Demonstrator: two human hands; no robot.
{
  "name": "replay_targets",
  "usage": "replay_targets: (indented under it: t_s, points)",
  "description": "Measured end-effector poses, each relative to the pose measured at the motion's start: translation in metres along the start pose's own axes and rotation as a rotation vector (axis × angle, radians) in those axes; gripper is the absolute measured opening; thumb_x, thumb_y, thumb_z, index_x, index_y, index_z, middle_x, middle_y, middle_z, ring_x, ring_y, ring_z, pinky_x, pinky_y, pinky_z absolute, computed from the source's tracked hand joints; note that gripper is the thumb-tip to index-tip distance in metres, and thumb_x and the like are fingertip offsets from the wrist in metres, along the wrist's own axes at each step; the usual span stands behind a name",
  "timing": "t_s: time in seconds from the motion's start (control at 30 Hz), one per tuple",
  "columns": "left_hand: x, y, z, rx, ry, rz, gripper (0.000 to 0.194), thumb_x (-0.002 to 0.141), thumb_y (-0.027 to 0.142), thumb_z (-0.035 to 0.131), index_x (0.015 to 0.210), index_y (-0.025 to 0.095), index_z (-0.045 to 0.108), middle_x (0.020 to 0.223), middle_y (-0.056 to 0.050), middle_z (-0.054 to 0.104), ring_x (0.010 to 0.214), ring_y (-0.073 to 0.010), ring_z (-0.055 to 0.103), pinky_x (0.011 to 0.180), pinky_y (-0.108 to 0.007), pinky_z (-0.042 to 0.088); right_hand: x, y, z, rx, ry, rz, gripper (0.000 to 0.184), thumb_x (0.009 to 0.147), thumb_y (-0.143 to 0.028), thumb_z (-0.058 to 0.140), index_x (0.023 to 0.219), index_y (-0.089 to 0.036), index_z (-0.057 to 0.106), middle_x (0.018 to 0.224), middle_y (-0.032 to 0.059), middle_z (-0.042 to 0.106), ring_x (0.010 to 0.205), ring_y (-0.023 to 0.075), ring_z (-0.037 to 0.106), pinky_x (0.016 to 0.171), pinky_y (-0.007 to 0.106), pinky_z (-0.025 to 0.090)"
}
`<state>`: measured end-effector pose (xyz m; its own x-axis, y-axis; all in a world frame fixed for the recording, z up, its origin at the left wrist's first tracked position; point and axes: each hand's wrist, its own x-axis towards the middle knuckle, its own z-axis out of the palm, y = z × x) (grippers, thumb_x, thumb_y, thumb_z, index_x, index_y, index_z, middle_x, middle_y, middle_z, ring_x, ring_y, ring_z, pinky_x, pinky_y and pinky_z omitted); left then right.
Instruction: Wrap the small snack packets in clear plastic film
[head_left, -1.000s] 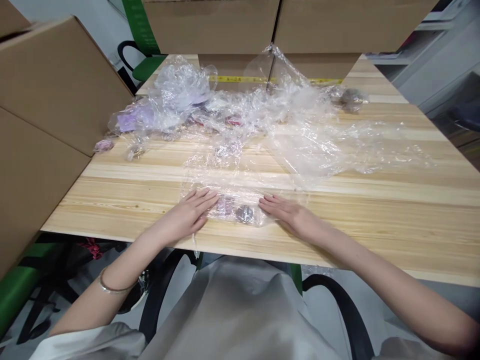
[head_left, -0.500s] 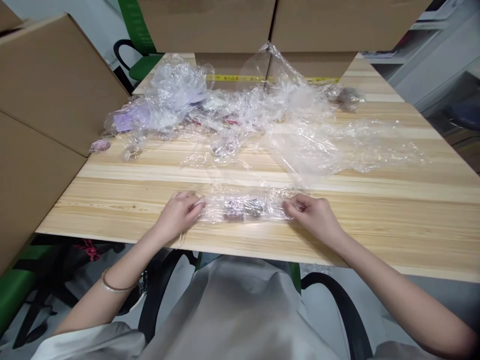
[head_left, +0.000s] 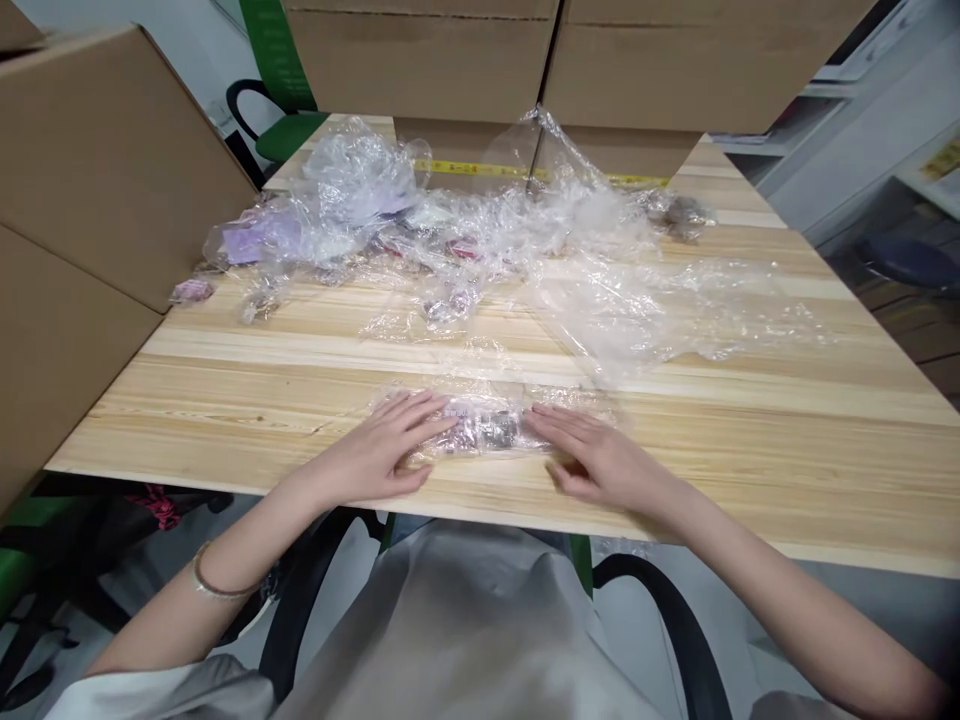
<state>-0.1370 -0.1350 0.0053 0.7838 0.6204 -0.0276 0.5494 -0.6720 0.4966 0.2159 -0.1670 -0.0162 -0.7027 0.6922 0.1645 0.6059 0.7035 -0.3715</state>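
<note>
Since the earlier frame, both hands shifted inward along the bundle (head_left: 484,430) and opened from a pinch at its ends to flat. Left hand (head_left: 394,440): open, fingers extended and slightly spread, laid on the left part of the clear-wrapped bundle; right hand (head_left: 589,450): open, fingers extended together, thumb apart, on its right part. Bundle: one, flat on the table (head_left: 247,400) near the front edge, purple and dark pieces visible between the hands, crumpled film (head_left: 480,225) beyond.
</note>
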Motion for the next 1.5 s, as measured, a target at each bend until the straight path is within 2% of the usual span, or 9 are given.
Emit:
replay_targets:
  t_s: [0.27, 0.37, 0.47, 0.63, 0.73, 0.83, 1.1, 1.3, 1.5]
  points:
    - [0.01, -0.026, -0.012, -0.288, 0.172, -0.351, 0.038, 0.098, 0.048, 0.045, 0.104, 0.022, 0.073, 0.103, -0.006, 0.076, 0.094, -0.0237, 0.069, 0.081, -0.033, 0.052, 0.009, 0.017, 0.004, 0.167, 0.26, 0.32, 0.03, 0.101, -0.032, 0.043, 0.106, -0.023, 0.071, 0.097, 0.0061, 0.077, 0.084, 0.0214, 0.073, 0.073, 0.035, 0.057]
    - [0.021, -0.027, -0.012, -0.242, 0.259, -0.432, 0.04, 0.097, 0.048, 0.045, 0.082, 0.018, 0.068, 0.069, -0.002, 0.066, 0.064, -0.0177, 0.06, 0.061, -0.027, 0.043, 0.018, 0.018, 0.005, 0.122, 0.235, 0.519, 0.032, 0.099, -0.042, 0.048, 0.088, -0.022, 0.069, 0.075, 0.0032, 0.074, 0.063, 0.0193, 0.067, 0.058, 0.03, 0.046]
    - [0.03, -0.025, -0.002, -0.116, 0.285, -0.481, 0.028, 0.096, 0.039, 0.048, 0.105, 0.018, 0.064, 0.062, 0.003, 0.057, 0.058, -0.0166, 0.055, 0.06, -0.027, 0.042, 0.023, 0.018, 0.008, -0.09, 0.214, 0.622, 0.031, 0.095, -0.046, 0.053, 0.083, -0.021, 0.066, 0.066, 0.003, 0.07, 0.057, 0.0201, 0.063, 0.053, 0.029, 0.037]
    - [0.031, 0.002, 0.015, 0.263, 0.583, -0.335, 0.053, 0.09, 0.017, 0.051, 0.142, 0.016, 0.042, 0.129, -0.018, 0.053, 0.127, -0.0341, 0.048, 0.104, -0.053, 0.041, 0.009, -0.01, 0.005, -0.527, 0.43, 0.384, 0.02, 0.096, -0.03, 0.052, 0.098, -0.017, 0.067, 0.088, 0.0126, 0.072, 0.079, 0.0247, 0.064, 0.065, 0.035, 0.04]
    - [0.034, 0.03, 0.029, 0.343, 0.505, -0.093, 0.052, 0.093, 0.012, 0.045, 0.145, 0.021, 0.041, 0.151, -0.015, 0.04, 0.148, -0.0323, 0.024, 0.119, -0.054, 0.026, -0.005, -0.044, 0.006, -0.536, 0.289, 0.206, 0.019, 0.096, -0.026, 0.051, 0.086, -0.021, 0.067, 0.077, 0.0082, 0.069, 0.072, 0.0219, 0.059, 0.063, 0.035, 0.039]
    - [0.045, 0.05, 0.048, 0.309, 0.275, -0.052, 0.047, 0.1, 0.028, 0.043, 0.145, 0.016, 0.042, 0.155, -0.018, 0.038, 0.151, -0.036, 0.018, 0.119, -0.056, 0.028, -0.012, -0.066, 0.013, -0.519, 0.192, 0.302, 0.028, 0.097, -0.035, 0.049, 0.085, -0.018, 0.068, 0.076, 0.0118, 0.068, 0.075, 0.0259, 0.06, 0.066, 0.038, 0.041]
    - [0.053, 0.045, 0.069, 0.222, 0.224, -0.184, 0.056, 0.101, 0.043, 0.044, 0.152, 0.021, 0.037, 0.163, -0.017, 0.024, 0.152, -0.0406, 0.005, 0.12, -0.063, 0.016, 0.018, -0.039, 0.019, -0.153, 0.181, 0.515, 0.043, 0.102, -0.047, 0.037, 0.095, -0.014, 0.063, 0.086, 0.0154, 0.069, 0.085, 0.0303, 0.065, 0.077, 0.045, 0.051]
    - [0.047, 0.041, 0.055, -0.023, 0.243, -0.13, 0.062, 0.096, 0.027, 0.048, 0.152, 0.012, 0.028, 0.159, -0.021, 0.029, 0.152, -0.0348, 0.016, 0.123, -0.057, 0.017, 0.063, -0.032, 0.045, 0.008, 0.267, 0.104, 0.045, 0.103, -0.026, 0.033, 0.142, -0.007, 0.045, 0.144, 0.0213, 0.053, 0.14, 0.0297, 0.043, 0.112, 0.052, 0.04]
    - [0.015, 0.017, 0.036, 0.008, 0.264, -0.139, 0.051, 0.091, 0.019, 0.047, 0.141, 0.016, 0.04, 0.148, -0.017, 0.045, 0.146, -0.0319, 0.032, 0.121, -0.057, 0.022, 0.07, -0.014, 0.056, -0.115, 0.118, -0.162, 0.055, 0.097, -0.011, 0.038, 0.152, -0.015, 0.036, 0.154, 0.0124, 0.043, 0.148, 0.0232, 0.03, 0.119, 0.048, 0.032]
